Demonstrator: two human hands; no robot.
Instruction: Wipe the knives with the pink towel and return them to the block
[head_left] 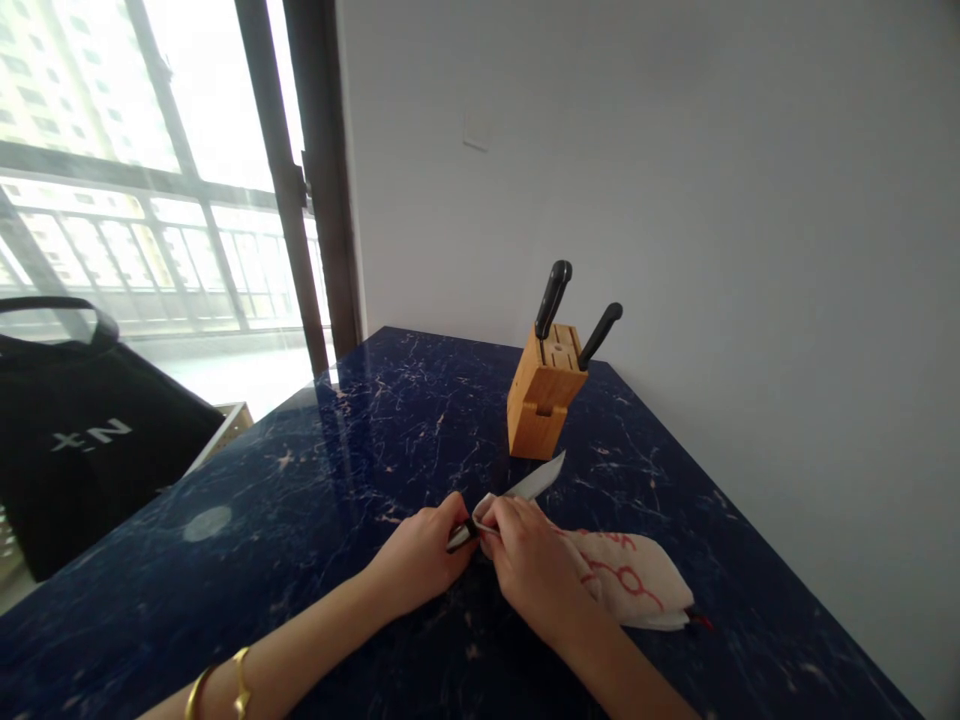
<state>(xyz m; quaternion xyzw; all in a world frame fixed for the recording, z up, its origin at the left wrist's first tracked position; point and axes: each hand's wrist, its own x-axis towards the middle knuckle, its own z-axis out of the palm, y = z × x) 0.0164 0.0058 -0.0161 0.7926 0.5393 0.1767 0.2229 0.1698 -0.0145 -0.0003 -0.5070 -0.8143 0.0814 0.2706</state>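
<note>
My left hand (431, 548) is closed around the dark handle of a kitchen knife (538, 479), whose bare blade points away to the upper right. Close beside it, my right hand (529, 560) pinches a fold of a pale cloth (626, 578) with red markings against the knife near the base of the blade. The rest of the cloth trails to the right under my right wrist. Just beyond the blade tip stands a wooden knife block (546, 392) with two black-handled knives in its slots.
A dark blue marble-patterned table (337, 480) lies beneath everything. White wall (675, 200) rises behind and to the right. At the left, a black bag (90, 440) stands beside the table edge, near large windows.
</note>
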